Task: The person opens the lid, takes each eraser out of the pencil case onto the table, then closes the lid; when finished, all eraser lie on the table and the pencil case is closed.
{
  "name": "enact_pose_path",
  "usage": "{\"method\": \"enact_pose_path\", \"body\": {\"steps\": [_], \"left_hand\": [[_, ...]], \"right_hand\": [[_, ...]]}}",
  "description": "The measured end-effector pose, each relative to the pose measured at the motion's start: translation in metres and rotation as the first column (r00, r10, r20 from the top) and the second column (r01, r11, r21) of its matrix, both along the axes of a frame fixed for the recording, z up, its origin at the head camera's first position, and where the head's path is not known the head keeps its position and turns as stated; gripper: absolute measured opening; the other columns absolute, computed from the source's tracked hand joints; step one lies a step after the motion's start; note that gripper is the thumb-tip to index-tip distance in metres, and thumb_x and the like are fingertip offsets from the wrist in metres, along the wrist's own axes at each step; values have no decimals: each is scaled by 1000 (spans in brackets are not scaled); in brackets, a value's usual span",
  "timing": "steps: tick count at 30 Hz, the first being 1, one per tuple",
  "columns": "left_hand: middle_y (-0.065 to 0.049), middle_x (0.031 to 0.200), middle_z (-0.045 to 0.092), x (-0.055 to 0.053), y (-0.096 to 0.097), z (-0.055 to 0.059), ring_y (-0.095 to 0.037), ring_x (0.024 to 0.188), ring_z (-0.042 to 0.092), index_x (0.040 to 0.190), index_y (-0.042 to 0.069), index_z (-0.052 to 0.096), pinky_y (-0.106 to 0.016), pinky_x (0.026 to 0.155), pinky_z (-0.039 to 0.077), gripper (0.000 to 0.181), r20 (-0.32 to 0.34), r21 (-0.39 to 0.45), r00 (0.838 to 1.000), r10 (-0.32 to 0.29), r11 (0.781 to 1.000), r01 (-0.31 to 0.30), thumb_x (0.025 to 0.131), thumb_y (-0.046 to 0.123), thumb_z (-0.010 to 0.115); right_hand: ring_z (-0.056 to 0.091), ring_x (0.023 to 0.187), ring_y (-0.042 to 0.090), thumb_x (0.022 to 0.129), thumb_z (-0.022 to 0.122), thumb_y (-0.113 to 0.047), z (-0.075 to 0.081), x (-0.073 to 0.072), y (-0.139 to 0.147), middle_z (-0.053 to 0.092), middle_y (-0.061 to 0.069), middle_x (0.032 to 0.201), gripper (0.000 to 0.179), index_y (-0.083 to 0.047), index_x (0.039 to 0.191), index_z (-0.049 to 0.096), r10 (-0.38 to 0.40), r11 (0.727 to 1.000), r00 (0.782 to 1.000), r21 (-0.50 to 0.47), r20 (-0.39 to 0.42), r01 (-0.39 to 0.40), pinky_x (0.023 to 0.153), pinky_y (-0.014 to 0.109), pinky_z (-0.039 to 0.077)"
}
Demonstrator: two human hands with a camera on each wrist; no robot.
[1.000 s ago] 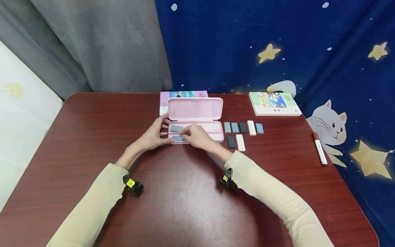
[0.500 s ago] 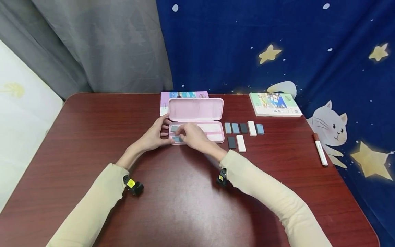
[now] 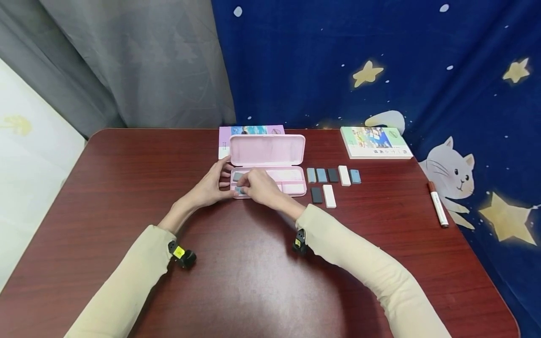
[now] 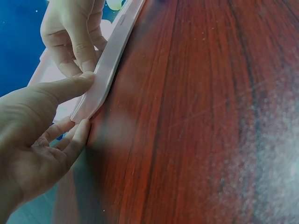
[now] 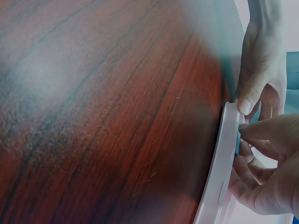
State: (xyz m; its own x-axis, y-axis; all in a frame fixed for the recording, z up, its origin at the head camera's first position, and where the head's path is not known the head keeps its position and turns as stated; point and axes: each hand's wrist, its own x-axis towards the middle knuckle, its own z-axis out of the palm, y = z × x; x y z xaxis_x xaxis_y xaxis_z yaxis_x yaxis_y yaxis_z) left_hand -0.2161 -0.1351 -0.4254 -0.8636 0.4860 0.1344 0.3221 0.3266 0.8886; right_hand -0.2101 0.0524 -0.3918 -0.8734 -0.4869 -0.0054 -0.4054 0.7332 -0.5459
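Observation:
A pink pencil case (image 3: 268,151) lies with its lid raised. My left hand (image 3: 209,187) holds its left end, thumb on the front rim and fingers around the corner, as the left wrist view shows. My right hand (image 3: 263,188) reaches into the left part of the tray and pinches a small blue block (image 3: 239,190) in the front compartment. Most of that block is hidden by the fingers; a teal edge of the blue block (image 5: 237,146) shows in the right wrist view. Behind it, a grey block (image 3: 237,177) lies in the rear compartment, partly covered by my right hand.
Right of the case lie several small blocks: blue ones (image 3: 321,175), dark ones (image 3: 316,195) and white ones (image 3: 329,196). A purple-covered book (image 3: 224,143) sits behind the case. Farther right are a green-edged book (image 3: 376,142) and a brown-capped marker (image 3: 438,206).
My right hand has shifted slightly left inside the tray, covering more of the grey and blue blocks. My left hand stays on the case's left end.

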Motion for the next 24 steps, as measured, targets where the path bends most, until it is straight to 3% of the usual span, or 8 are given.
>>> {"method": "enact_pose_path", "body": {"steps": [2, 10, 16, 24], "left_hand": [[-29, 133, 34, 2, 1, 3, -42, 117, 43, 150, -4, 11, -52, 97, 44, 99, -2, 2, 1000, -2, 1000, 2, 76, -8, 77], [-38, 132, 31, 18, 6, 35, -51, 117, 40, 146, -13, 10, -59, 96, 41, 96, 36, 22, 999, -4, 1000, 3, 75, -15, 73], [-39, 132, 30, 18, 8, 36, -52, 117, 39, 146, -14, 11, -59, 97, 41, 94, 41, 17, 999, -10, 1000, 9, 75, -15, 73], [-38, 132, 31, 18, 9, 33, -50, 117, 41, 146, -13, 12, -59, 96, 41, 95, 39, 15, 999, -6, 1000, 6, 75, -15, 74]], "right_hand": [[61, 85, 12, 87, 72, -11, 0, 0, 0, 71, 0, 92, 11, -10, 97, 76, -9, 1000, 1000, 1, -8, 9, 75, 25, 48], [58, 77, 11, 86, 73, -11, 2, -1, -2, 67, -2, 83, 5, -11, 91, 72, -14, 999, 1000, -28, 2, 14, 68, 23, 46], [57, 73, 11, 87, 70, -4, 0, -2, 2, 64, 1, 78, 6, -8, 91, 71, 12, 991, 1000, -131, 27, -8, 66, 21, 45], [58, 80, 17, 88, 67, -1, -1, -5, 13, 64, 6, 82, 22, -7, 109, 72, 27, 976, 1000, -215, 2, -26, 70, 23, 46]]}}
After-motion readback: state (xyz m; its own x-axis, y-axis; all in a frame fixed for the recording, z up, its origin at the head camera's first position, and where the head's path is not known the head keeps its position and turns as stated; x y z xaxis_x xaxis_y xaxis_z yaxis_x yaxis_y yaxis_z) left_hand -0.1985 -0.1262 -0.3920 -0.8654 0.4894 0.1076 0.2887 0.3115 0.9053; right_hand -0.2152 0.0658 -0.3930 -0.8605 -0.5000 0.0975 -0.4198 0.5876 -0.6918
